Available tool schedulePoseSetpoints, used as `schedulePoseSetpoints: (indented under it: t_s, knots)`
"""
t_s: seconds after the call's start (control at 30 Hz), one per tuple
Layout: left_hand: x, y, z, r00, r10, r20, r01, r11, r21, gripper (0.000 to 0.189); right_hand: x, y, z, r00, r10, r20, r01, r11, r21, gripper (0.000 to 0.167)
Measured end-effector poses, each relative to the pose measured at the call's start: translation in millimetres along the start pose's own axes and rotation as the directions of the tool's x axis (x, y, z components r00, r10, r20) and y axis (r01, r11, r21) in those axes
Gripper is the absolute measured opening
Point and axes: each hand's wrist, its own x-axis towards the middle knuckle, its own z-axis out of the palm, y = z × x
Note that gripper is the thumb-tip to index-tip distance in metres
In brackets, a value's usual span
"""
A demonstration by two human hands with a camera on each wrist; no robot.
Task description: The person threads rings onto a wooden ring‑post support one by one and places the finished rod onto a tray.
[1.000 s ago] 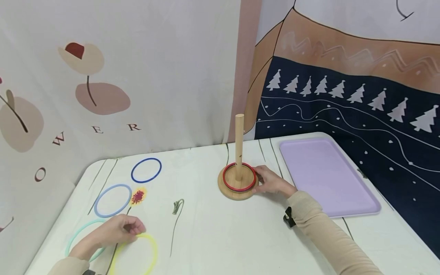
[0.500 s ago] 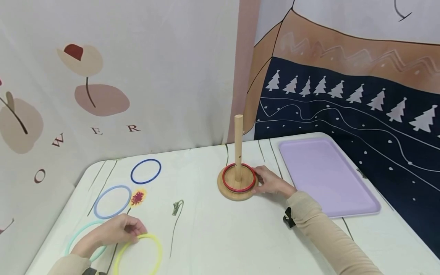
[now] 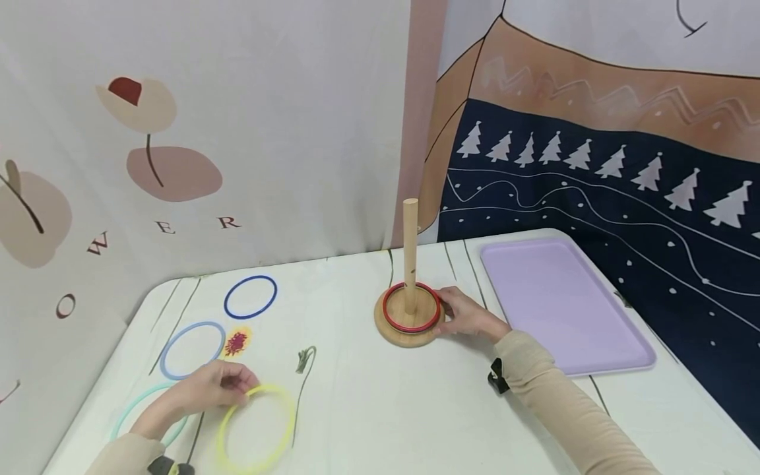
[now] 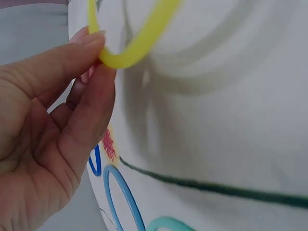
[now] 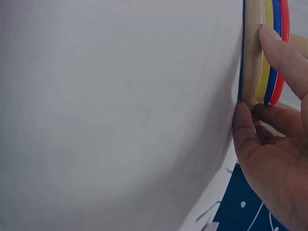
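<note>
Between thumb and fingers, my left hand (image 3: pixel 208 392) pinches the rim of a yellow ring (image 4: pixel 151 31). The ring is tilted, and in the left wrist view its shadow falls on the cloth beneath it. My right hand (image 3: pixel 466 313) holds the edge of a wooden ring stand (image 3: pixel 410 251), thumb on top and fingers at the lower edge. Stacked on the stand's round base (image 5: pixel 252 57) are a red ring (image 5: pixel 278 91), a blue ring (image 5: pixel 272 86) and another yellow ring (image 5: pixel 263 86). From the head, the red ring largely hides those below.
On the left lie a dark blue ring (image 3: pixel 249 317), a light blue ring (image 3: pixel 163 359) and a mint ring (image 3: pixel 115 422), partly behind the left forearm. A shallow purple tray (image 3: pixel 558 303) lies at the right. Printed curtains (image 3: pixel 297 132) hang along the table's back edge.
My left hand has raised the yellow ring and carried it slightly right and away from me. The right hand stays on the stand's base.
</note>
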Motion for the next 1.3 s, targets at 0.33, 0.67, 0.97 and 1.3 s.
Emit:
schedulePoseSetpoints:
  t_s: [0.33, 0.67, 0.97, 1.3]
  knots:
    - [17.3, 25.5, 4.1, 0.95, -0.251, -0.185, 0.21, 0.954, -0.216, 0.035, -1.2, -1, 0, 1.0, -0.007, -0.008, 0.007, 1.0, 0.002, 0.076]
    - [42.1, 52.3, 4.5, 0.909, -0.257, -0.327, 0.148, 0.935, -0.323, 0.038, -0.7, 0, 0, 1.0, -0.023, -0.01, 0.023, 0.999, -0.032, 0.076]
    - [64.7, 84.1, 3.9, 0.888, -0.218, -0.405, 0.021, 0.899, -0.436, 0.039, -0.1, 0, 0, 1.0, -0.026, 0.001, 0.026, 1.0, -0.005, 0.075]
    - [92.5, 124.7, 3.1, 0.86, -0.169, -0.481, -0.132, 0.837, -0.531, 0.021, -0.9, -2, -1, 1.0, -0.017, -0.001, 0.017, 0.999, -0.032, 0.076]
